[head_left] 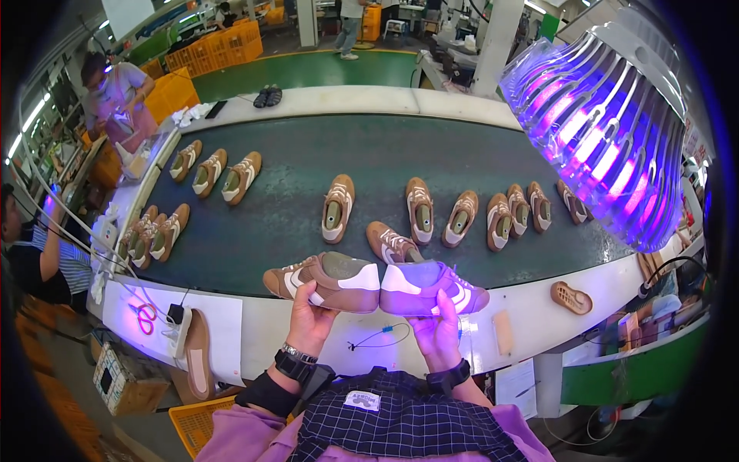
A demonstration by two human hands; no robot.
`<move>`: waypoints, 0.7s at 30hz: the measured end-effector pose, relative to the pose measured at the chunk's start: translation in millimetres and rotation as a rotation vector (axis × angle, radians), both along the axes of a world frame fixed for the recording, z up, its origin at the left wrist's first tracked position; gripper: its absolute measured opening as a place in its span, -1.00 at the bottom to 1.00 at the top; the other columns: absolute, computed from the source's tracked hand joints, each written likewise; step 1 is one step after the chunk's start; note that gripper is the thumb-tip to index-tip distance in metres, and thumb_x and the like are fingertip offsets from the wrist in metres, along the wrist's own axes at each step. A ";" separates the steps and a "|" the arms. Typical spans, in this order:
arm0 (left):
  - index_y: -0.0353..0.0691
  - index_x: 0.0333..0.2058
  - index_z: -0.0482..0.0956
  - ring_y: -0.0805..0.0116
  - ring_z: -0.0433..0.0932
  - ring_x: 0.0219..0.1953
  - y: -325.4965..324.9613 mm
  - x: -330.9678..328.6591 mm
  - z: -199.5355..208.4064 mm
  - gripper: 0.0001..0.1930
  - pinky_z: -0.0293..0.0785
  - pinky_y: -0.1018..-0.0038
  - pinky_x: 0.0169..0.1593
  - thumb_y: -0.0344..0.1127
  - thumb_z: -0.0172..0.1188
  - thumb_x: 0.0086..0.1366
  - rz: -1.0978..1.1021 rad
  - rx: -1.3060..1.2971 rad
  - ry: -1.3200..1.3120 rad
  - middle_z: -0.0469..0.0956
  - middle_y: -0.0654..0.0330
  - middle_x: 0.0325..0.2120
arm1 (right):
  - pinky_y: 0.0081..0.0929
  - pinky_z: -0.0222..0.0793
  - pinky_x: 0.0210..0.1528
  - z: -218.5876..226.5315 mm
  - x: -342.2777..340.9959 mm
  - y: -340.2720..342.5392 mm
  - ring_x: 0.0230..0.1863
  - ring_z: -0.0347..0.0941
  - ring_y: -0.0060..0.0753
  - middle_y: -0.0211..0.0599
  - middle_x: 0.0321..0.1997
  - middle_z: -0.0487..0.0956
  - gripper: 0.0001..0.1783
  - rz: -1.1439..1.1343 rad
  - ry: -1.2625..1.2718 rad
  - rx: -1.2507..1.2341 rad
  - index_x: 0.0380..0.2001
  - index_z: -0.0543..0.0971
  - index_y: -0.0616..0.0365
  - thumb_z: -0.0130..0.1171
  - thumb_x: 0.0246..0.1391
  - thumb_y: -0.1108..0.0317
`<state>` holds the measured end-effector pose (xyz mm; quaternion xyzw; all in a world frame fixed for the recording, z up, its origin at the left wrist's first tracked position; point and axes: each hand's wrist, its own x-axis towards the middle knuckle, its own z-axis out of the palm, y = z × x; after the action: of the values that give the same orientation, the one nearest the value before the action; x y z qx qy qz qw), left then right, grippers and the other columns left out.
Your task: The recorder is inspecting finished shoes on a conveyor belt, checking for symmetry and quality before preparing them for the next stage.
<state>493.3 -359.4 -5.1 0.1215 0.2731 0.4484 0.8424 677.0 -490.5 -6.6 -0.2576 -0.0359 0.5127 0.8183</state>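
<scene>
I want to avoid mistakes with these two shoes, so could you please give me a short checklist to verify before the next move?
1. Left hand grips its brown shoe: ok.
2. Right hand grips the purple-lit shoe: ok.
3. The held shoes face heel to heel, toes outward: ok; whether the heels press together, cannot tell.
4. True colour of the right-hand shoe readable: not ok, purple light falls on it, and the lamp glows purple.
5. Space on the green belt just beyond the pair free: not ok, a third shoe lies there.
6. Loose sole kept off the belt: ok.
</scene>
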 end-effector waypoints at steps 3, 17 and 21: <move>-0.15 0.04 0.30 0.20 0.39 0.04 0.6 1.4 -2.5 -0.52 0.36 0.17 0.11 -0.28 0.13 0.12 -0.004 0.000 -0.016 0.40 0.17 -0.02 | -0.01 0.29 0.12 1.7 0.2 -0.4 0.11 0.32 -0.14 -0.17 0.10 0.37 -0.44 -0.007 -0.005 -0.020 0.13 0.23 0.10 0.06 0.11 0.14; -0.17 0.01 0.35 0.27 0.43 -0.01 -6.6 2.7 -8.4 -0.57 0.36 0.24 0.11 -0.30 0.14 0.14 0.048 0.063 0.055 0.45 0.21 -0.06 | -0.28 0.35 0.07 -4.6 6.3 -2.4 -0.03 0.42 -0.34 -0.25 -0.05 0.47 -0.58 -0.004 -0.080 -0.094 0.02 0.32 0.17 0.03 0.14 0.21; -0.19 0.01 0.34 0.28 0.43 -0.01 -2.6 -3.4 -11.2 -0.56 0.36 0.26 0.09 -0.30 0.14 0.13 0.075 0.137 0.116 0.45 0.22 -0.06 | -0.34 0.39 0.00 -15.8 13.8 -3.9 -0.06 0.45 -0.36 -0.25 -0.09 0.49 -0.62 0.037 -0.190 -0.125 -0.02 0.36 0.17 0.04 0.14 0.23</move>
<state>489.9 -362.0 -16.3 0.1945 0.2944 0.4894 0.7975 690.8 -494.3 -22.4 -0.3547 -0.0861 0.5020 0.7841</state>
